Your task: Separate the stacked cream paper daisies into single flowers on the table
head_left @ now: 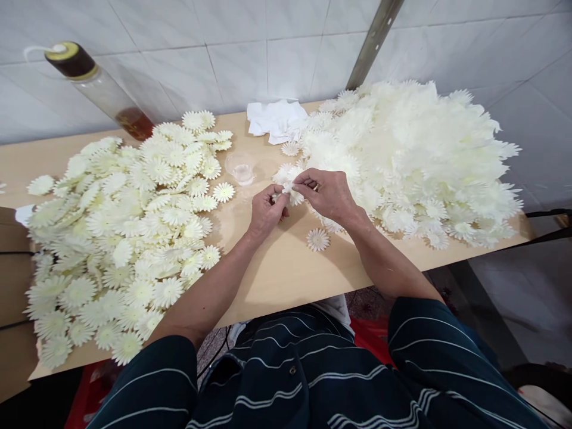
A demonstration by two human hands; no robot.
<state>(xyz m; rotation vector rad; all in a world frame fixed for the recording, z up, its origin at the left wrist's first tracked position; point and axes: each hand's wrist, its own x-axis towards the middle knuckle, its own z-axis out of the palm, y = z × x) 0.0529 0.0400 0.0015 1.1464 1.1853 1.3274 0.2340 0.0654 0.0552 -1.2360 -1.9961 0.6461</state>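
My left hand point(268, 208) and my right hand point(327, 192) meet over the middle of the table, both closed on a white artificial flower point(289, 192). Its petals show between the fingertips; the rest is hidden by my fingers. Just below the right hand a single flower piece point(318, 239) lies flat on the wood. To the right spreads a large heap of whitish petal layers point(402, 161), its edge reaching my right wrist. On the left lies another heap of cream flowers point(134, 220) with pale yellow centres.
A small clear dish point(242, 173) stands left of my hands. Crumpled white paper point(276, 119) lies against the tiled wall point(241, 65). A tall bottle point(114, 98) with amber liquid stands behind the left heap. A cardboard box point(15, 298) is at the far left, beside the table point(286, 280).
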